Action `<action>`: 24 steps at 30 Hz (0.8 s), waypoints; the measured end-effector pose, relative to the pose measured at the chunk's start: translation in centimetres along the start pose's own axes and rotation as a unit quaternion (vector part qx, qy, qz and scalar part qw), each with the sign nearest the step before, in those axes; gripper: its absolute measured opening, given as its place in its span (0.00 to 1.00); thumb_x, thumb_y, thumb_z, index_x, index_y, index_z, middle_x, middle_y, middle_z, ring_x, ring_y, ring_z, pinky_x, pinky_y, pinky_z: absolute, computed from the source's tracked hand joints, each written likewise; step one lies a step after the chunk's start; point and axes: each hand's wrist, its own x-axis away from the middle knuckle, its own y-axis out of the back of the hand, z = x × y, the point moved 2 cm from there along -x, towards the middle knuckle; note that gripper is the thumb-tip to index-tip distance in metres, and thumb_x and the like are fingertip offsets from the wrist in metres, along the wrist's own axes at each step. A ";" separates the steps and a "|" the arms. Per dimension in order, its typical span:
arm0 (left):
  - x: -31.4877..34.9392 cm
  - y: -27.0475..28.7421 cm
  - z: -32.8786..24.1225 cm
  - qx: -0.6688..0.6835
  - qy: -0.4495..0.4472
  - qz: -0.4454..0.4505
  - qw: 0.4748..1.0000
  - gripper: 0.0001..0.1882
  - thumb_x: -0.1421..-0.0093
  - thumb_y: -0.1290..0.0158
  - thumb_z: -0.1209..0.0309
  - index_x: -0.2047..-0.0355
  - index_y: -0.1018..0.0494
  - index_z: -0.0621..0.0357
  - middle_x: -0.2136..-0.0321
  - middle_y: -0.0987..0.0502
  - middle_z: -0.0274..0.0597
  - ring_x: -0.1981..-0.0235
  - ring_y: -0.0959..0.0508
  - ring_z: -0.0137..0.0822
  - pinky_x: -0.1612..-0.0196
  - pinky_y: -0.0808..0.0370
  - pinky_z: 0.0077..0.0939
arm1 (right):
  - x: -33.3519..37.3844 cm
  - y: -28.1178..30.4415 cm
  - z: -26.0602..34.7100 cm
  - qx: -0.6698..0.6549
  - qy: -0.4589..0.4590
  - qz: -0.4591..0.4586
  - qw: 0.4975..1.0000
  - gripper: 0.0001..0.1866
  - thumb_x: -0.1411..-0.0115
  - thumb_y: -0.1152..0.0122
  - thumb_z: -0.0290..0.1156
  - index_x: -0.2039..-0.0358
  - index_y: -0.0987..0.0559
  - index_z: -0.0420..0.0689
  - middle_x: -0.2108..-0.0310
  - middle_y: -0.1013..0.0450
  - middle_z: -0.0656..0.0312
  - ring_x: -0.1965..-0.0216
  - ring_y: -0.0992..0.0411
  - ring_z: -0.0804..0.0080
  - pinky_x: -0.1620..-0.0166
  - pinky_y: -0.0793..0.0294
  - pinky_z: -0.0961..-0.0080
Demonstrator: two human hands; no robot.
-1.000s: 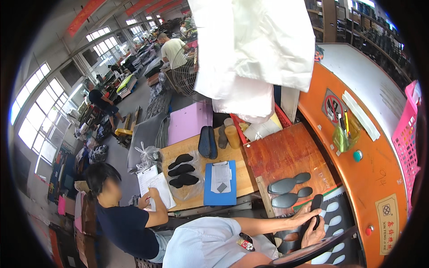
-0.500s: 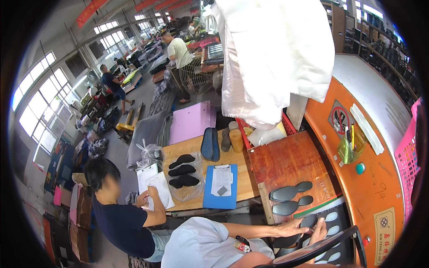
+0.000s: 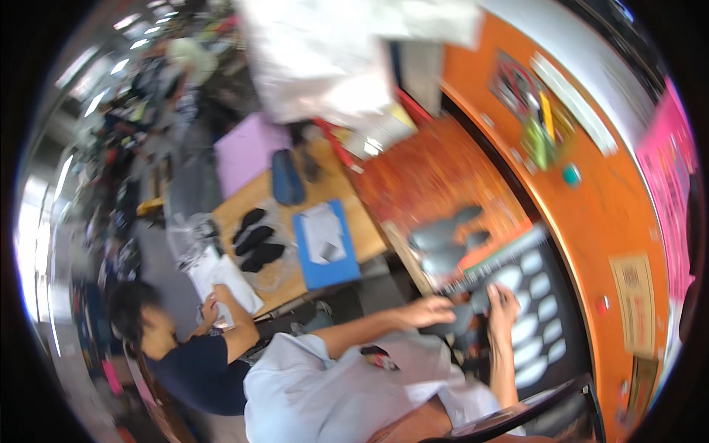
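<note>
1. At the far left a seated person in a dark shirt (image 3: 188,365) bends over white papers (image 3: 221,280) at the near-left corner of a wooden table (image 3: 362,225); that hand on the papers belongs to the co-worker.
2. On the table, left to right, lie three black soles (image 3: 255,240) in a row, a dark blue sole (image 3: 286,177) farther back, and a blue clipboard (image 3: 325,247) with a white sheet on it. A purple sheet (image 3: 247,148) lies at the far end.
3. White bags (image 3: 332,59) hang above the table's far side.
4. Right of the table is an orange-brown machine bed (image 3: 436,177), with grey soles (image 3: 443,236) lying on its near part.
5. The wearer's left hand (image 3: 425,311) reaches in from a pale blue sleeve (image 3: 317,376) and rests just near of the grey soles, fingers bent down; the blur hides whether it grips anything.
6. The right hand (image 3: 504,304) is just to its right, near but apart from it, fingers pointing away onto a black tray with pale sole-shaped cut-outs (image 3: 535,310). I cannot tell whether it holds a piece.
7. Farther right curves an orange panel (image 3: 591,221) with a small teal button (image 3: 570,175), and a pink basket (image 3: 672,184) stands at the right edge.
</note>
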 end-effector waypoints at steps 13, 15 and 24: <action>0.5 3.3 -3.2 -0.080 -0.123 -0.389 0.910 0.26 0.32 0.38 0.67 0.41 0.27 0.74 0.58 0.18 0.47 0.68 0.18 0.27 0.65 0.20 0.25 | -8.1 -4.5 4.4 0.112 0.175 0.030 0.978 0.17 0.32 0.34 0.36 0.54 0.17 0.33 0.71 0.21 0.56 0.67 0.25 0.73 0.59 0.24 0.70; -0.7 4.2 -4.1 -0.144 -0.110 -0.435 0.882 0.25 0.34 0.38 0.70 0.41 0.27 0.74 0.57 0.18 0.51 0.66 0.18 0.29 0.63 0.20 0.27 | -10.1 -5.1 5.2 0.163 0.204 0.043 0.964 0.16 0.33 0.35 0.34 0.55 0.17 0.33 0.68 0.19 0.45 0.65 0.19 0.57 0.56 0.22 0.63; -1.0 2.8 -3.6 -0.469 -0.166 -0.492 0.714 0.38 0.49 0.31 0.65 0.41 0.30 0.72 0.46 0.26 0.64 0.44 0.28 0.62 0.38 0.31 0.50 | -13.8 -6.6 3.3 0.349 0.364 -0.008 0.864 0.12 0.37 0.35 0.33 0.59 0.15 0.38 0.60 0.20 0.45 0.55 0.22 0.42 0.50 0.24 0.53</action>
